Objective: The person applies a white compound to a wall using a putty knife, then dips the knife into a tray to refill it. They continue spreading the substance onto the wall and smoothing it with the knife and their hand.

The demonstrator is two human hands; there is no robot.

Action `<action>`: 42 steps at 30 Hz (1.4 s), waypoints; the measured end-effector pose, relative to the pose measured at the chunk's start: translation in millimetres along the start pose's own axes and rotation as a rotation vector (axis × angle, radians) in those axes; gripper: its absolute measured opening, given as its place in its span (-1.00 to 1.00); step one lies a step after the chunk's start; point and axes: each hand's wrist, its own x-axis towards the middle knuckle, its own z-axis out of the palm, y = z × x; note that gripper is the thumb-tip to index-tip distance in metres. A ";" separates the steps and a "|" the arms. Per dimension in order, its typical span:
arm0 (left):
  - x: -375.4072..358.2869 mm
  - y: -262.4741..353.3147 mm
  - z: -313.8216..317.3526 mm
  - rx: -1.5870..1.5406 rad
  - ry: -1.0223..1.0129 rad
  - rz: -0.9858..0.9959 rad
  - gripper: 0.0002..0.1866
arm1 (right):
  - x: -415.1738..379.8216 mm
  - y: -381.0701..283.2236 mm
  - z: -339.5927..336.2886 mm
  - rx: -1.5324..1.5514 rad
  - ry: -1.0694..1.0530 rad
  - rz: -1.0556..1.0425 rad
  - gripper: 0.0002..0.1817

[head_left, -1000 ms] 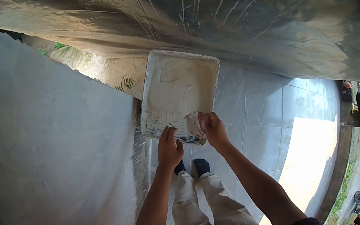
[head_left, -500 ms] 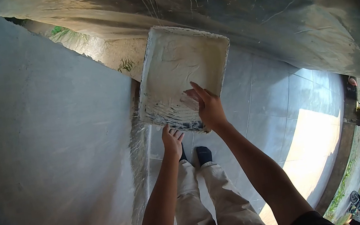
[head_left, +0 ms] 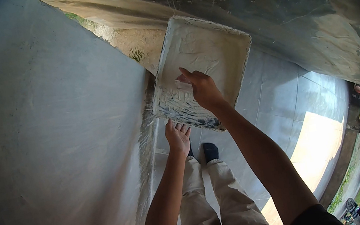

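Note:
A square tray (head_left: 245, 53) with raised, crusted edges holds pale, wet-looking paste, ridged and thinner toward its near edge. Over the paste is my right hand (head_left: 204, 88), its fingers closed on a small pinkish flat tool (head_left: 183, 79), with the index finger stretched along it. The tool's lower part is hard to make out. My left hand (head_left: 178, 137) is at the tray's near left edge, palm up, fingers apart, close under the rim; whether it touches the tray is unclear.
A grey plastered wall (head_left: 63, 111) fills the left side. Stained plastic sheeting (head_left: 266, 2) hangs across the top. Below are grey floor tiles (head_left: 275, 98) with a sunlit patch (head_left: 316, 138), and my feet in dark socks (head_left: 211, 151). Dark objects stand at the far right.
The tray appears farther right in view. My right hand has moved left over the paste with the tool, away from the tray's right side. My left hand remains by the near edge.

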 end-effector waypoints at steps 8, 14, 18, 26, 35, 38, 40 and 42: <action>4.0 2.5 -12.0 0.017 -0.005 -0.012 -0.09 | 14.5 -2.3 8.3 -0.028 -0.066 -0.031 -0.39; 3.6 6.0 -17.8 0.043 -0.003 0.002 -0.15 | 20.1 4.3 9.5 -0.093 -0.135 0.024 -0.38; 4.5 5.9 -24.5 0.042 -0.013 0.013 -0.16 | 8.0 0.6 12.1 -0.058 -0.081 -0.020 -0.39; 1.1 10.4 -21.5 0.051 -0.001 0.008 -0.15 | -9.3 -4.7 0.7 0.006 -0.123 -0.002 -0.39; 2.1 10.2 -19.1 -0.043 -0.027 -0.003 -0.11 | 5.0 3.8 -21.3 -0.048 0.017 0.024 -0.44; 2.2 8.4 -16.3 -0.070 -0.025 -0.008 -0.10 | -0.3 10.8 -14.9 -0.046 0.042 -0.017 -0.42; 2.0 8.0 -12.1 -0.073 -0.004 -0.009 -0.11 | -2.0 12.0 -12.5 -0.039 0.065 -0.041 -0.42; 2.8 7.1 -9.9 -0.075 0.016 -0.012 -0.11 | -3.9 12.9 -10.1 -0.040 0.072 -0.018 -0.41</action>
